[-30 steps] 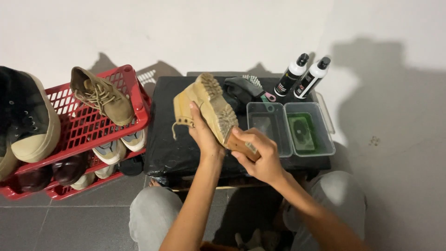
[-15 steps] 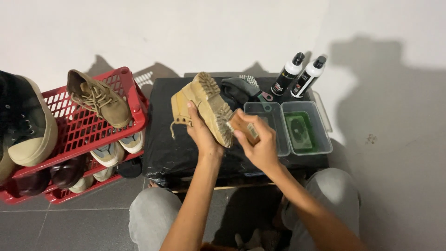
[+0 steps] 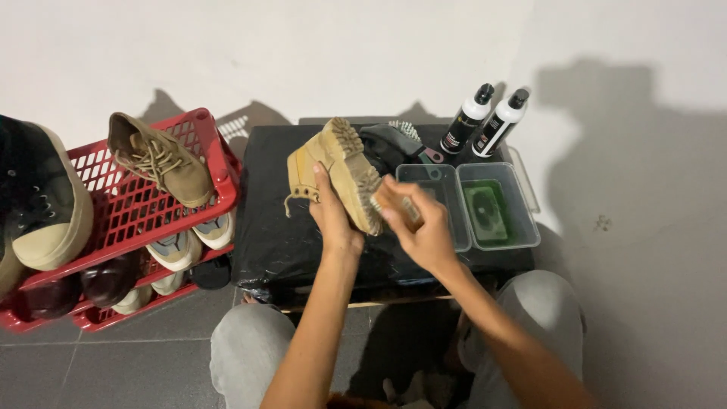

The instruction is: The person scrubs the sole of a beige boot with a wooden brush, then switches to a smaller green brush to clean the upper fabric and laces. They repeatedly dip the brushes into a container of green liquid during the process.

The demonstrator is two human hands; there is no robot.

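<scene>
My left hand (image 3: pixel 331 220) grips a tan suede boot (image 3: pixel 338 167) from below, holding it on edge with its lugged sole turned toward my right. My right hand (image 3: pixel 424 231) is closed around a small wooden brush (image 3: pixel 397 206) and presses it against the sole near the heel end. Both hands are over a low table covered in black plastic (image 3: pixel 269 227). The brush's bristles are hidden against the sole.
A red plastic shoe rack (image 3: pixel 136 212) at left carries a matching tan boot (image 3: pixel 159 157), a dark high-top (image 3: pixel 42 201) and several other shoes. Two clear tubs (image 3: pixel 492 204), one with a green sponge, two spray bottles (image 3: pixel 485 125) and a dark brush (image 3: pixel 394 140) sit on the table.
My right hand has carried the brush up along the sole, from below the boot's lower end to its middle. The boot stays gripped in my left hand.
</scene>
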